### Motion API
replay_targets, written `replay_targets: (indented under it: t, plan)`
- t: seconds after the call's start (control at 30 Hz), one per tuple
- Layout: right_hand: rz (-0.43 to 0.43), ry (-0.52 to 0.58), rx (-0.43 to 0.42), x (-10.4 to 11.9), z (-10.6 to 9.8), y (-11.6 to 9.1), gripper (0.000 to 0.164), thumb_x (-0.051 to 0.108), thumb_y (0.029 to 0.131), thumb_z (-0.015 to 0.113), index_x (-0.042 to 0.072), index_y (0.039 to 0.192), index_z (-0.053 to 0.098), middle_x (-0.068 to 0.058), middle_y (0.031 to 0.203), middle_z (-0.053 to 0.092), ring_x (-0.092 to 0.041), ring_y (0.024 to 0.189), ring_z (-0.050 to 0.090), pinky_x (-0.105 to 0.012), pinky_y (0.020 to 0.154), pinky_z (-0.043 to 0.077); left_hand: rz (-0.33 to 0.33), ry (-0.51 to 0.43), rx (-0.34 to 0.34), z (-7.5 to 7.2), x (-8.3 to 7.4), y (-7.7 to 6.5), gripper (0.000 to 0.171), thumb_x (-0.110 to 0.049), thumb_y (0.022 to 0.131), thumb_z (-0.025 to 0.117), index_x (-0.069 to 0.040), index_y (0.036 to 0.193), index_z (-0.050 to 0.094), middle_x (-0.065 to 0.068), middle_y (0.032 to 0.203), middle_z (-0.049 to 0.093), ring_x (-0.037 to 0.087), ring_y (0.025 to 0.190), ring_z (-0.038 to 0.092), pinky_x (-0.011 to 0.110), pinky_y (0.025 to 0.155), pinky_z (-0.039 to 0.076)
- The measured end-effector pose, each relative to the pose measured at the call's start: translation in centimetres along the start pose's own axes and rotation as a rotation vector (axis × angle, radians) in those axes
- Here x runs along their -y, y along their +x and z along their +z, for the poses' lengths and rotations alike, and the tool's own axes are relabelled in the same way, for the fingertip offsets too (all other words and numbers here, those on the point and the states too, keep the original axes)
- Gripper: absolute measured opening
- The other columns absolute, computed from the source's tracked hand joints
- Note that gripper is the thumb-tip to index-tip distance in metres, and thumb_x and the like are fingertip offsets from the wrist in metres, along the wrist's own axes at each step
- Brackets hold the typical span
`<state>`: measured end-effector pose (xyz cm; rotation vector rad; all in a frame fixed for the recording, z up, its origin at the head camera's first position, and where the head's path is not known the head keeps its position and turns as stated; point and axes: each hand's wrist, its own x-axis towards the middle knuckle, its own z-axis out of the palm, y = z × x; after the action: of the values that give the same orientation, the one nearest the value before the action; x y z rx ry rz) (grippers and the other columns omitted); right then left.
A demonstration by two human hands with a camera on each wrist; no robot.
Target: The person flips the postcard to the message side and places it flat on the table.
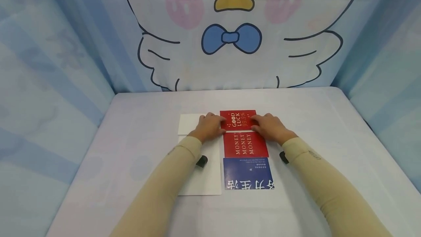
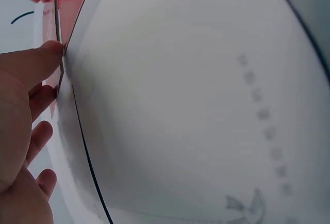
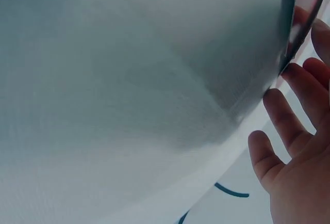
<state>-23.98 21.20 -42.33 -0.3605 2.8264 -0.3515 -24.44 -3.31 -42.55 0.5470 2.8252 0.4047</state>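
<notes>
At the far left hangs a pale blue patterned curtain (image 1: 49,83), beside the white-covered tabletop (image 1: 138,120). Left of centre lie a smaller white sheet (image 1: 186,123) and, nearer the person, a longer white sheet (image 1: 212,178), partly hidden by the left sleeve (image 1: 164,182); a small black block (image 1: 201,161) shows at that sleeve. The left hand (image 1: 208,126) reaches over them and holds the left edge of the red GOOD LUCK card (image 1: 237,121), thumb and forefinger set slightly apart, the other fingers loosely spread. That card is between the two hands, at the far end of a column; whether it lies fully flat is hard to tell. Just below it is the red MONEY card (image 1: 245,144), then a blue card (image 1: 246,173) with white lettering. The right hand (image 1: 272,128) holds the GOOD LUCK card's right edge, thumb and forefinger narrowly parted, remaining fingers fanned out. Farther right is the right sleeve (image 1: 329,189).
</notes>
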Motion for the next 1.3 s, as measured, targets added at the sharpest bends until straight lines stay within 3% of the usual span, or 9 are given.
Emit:
replay_targets:
  t: [0.47, 0.63, 0.73, 0.97, 1.3]
  plan:
    - [-0.022, 0.006, 0.028, -0.1, -1.1, -0.2, 0.066, 0.036, 0.096, 0.064, 0.003, 0.149, 0.044, -0.024, 0.131, 0.056, -0.039, 0.116, 0.050, -0.055, 0.096, 0.048, 0.019, -0.009, -0.008, -0.7, -0.3, -0.3, 0.044, -0.027, 0.099, 0.064, -0.015, 0.141, 0.059, 0.002, 0.129, 0.064, 0.023, 0.129, 0.048, 0.046, 0.107, 0.032]
    - [0.000, 0.020, 0.034, 0.0, -1.0, -0.2, 0.068, 0.034, 0.094, 0.066, 0.004, 0.150, 0.042, -0.024, 0.132, 0.053, -0.039, 0.117, 0.049, -0.055, 0.096, 0.048, 0.004, -0.068, -0.013, -0.9, -0.5, -0.4, 0.046, -0.028, 0.104, 0.054, -0.014, 0.147, 0.048, 0.005, 0.131, 0.061, 0.025, 0.126, 0.049, 0.045, 0.108, 0.031]
    - [0.011, 0.036, 0.019, 0.0, -0.8, -0.2, 0.061, 0.027, 0.096, 0.060, 0.003, 0.150, 0.043, -0.025, 0.135, 0.053, -0.039, 0.118, 0.049, -0.056, 0.099, 0.045, -0.020, -0.103, -0.022, -0.8, -0.7, -0.5, 0.048, -0.027, 0.105, 0.051, -0.016, 0.150, 0.041, 0.008, 0.135, 0.059, 0.027, 0.126, 0.050, 0.044, 0.109, 0.031]
    - [0.037, 0.066, -0.030, 0.2, -0.5, -0.4, 0.052, 0.021, 0.098, 0.049, 0.003, 0.147, 0.046, -0.026, 0.136, 0.053, -0.040, 0.116, 0.051, -0.056, 0.100, 0.043, -0.079, -0.130, -0.075, -0.1, -1.3, -0.6, 0.049, -0.025, 0.104, 0.051, -0.016, 0.151, 0.038, 0.011, 0.134, 0.059, 0.028, 0.121, 0.052, 0.045, 0.106, 0.034]
    - [0.047, 0.157, -0.113, 0.4, -0.4, -0.8, 0.049, 0.018, 0.096, 0.049, 0.001, 0.142, 0.047, -0.026, 0.127, 0.058, -0.037, 0.107, 0.055, -0.054, 0.098, 0.046, -0.078, -0.068, -0.182, 0.0, -1.5, -0.8, 0.053, -0.016, 0.100, 0.056, -0.015, 0.151, 0.040, 0.007, 0.125, 0.066, 0.025, 0.113, 0.058, 0.044, 0.103, 0.039]
